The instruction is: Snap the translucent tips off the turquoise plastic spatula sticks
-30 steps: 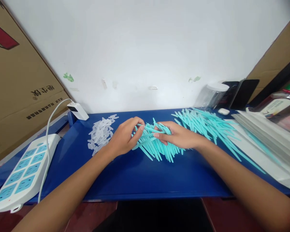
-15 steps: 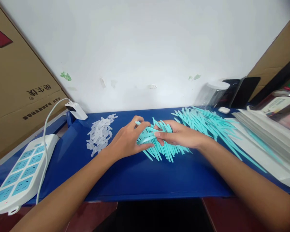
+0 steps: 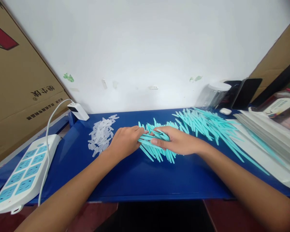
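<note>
Left hand [image 3: 127, 140], spread half a second ago, now closes around left ends of teal sticks [image 3: 146, 137]; right hand [image 3: 181, 140] clamps them, likely steadier. Loose teal pile [image 3: 157, 155] under grip.

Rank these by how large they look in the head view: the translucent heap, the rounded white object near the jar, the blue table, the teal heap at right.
1. Blue table
2. Teal heap at right
3. Translucent heap
4. Rounded white object
</note>
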{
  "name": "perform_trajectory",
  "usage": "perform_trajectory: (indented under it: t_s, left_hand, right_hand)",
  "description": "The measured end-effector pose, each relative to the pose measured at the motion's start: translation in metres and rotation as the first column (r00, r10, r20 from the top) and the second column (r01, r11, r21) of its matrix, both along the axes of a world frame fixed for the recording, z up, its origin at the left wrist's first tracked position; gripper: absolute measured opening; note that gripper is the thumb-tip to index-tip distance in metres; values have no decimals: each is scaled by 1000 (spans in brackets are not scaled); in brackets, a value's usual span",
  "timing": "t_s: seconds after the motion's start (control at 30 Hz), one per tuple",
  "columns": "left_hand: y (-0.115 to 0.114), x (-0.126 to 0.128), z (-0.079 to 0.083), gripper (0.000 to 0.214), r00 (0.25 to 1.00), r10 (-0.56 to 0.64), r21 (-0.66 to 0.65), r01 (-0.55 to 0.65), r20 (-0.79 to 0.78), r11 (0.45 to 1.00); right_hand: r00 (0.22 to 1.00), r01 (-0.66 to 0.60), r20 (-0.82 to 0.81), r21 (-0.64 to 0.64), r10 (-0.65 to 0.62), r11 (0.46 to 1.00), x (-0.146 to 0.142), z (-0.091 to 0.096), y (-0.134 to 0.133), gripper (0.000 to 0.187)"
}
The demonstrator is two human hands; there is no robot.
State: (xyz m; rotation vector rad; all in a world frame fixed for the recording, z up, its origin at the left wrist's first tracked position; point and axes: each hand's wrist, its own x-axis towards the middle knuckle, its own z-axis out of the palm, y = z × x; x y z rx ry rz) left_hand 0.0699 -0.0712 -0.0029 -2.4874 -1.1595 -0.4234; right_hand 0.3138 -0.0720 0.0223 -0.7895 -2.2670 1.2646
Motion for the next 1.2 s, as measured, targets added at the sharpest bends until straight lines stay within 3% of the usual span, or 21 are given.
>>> perform_trajectory:
  t_s: [0.17,0.33,0.43,0.67,0.83,0.97,1.07,1.2]
  left_hand:
    - [1,1,6,23,995,92,-83,-95,-43,992]
    - [8,-6,18,30,961,257,-132,-269,-100,954]
    - [6,-5,21,23,957,261,-130,-277,-125,952]
    - [-1,5,12,15,980,159,-204,-181,-119,962]
    - [-2,8,2,18,993,83,-167,-97,-86,981]
    - [0,1,6,10,994,-61,-173,76,90,982]
    - [5,-8,18,23,924,-147,-296,260,354,919]
    - [6,-9,22,31,714,-8,-460,460,701,760]
  right_hand:
    - [1000,10,12,21,-11,1000,1,-2,3,44]
    - [972,223,57,74,-227,972,16,0,14,45]
    - [956,288,23,122,-293,950,18,4,14,52]
    - [997,-30,76,-8,30,1000,-3,-3,-2,48]
    - [990,-81,108,-81,89,993,-10,-8,-8,42]
    - [993,-48,98,-133,61,990,-6,-3,-6,38]
    - [996,-2,91,-143,15,990,0,4,-4,39]
    - [996,-3,93,-109,14,994,3,8,-4,39]
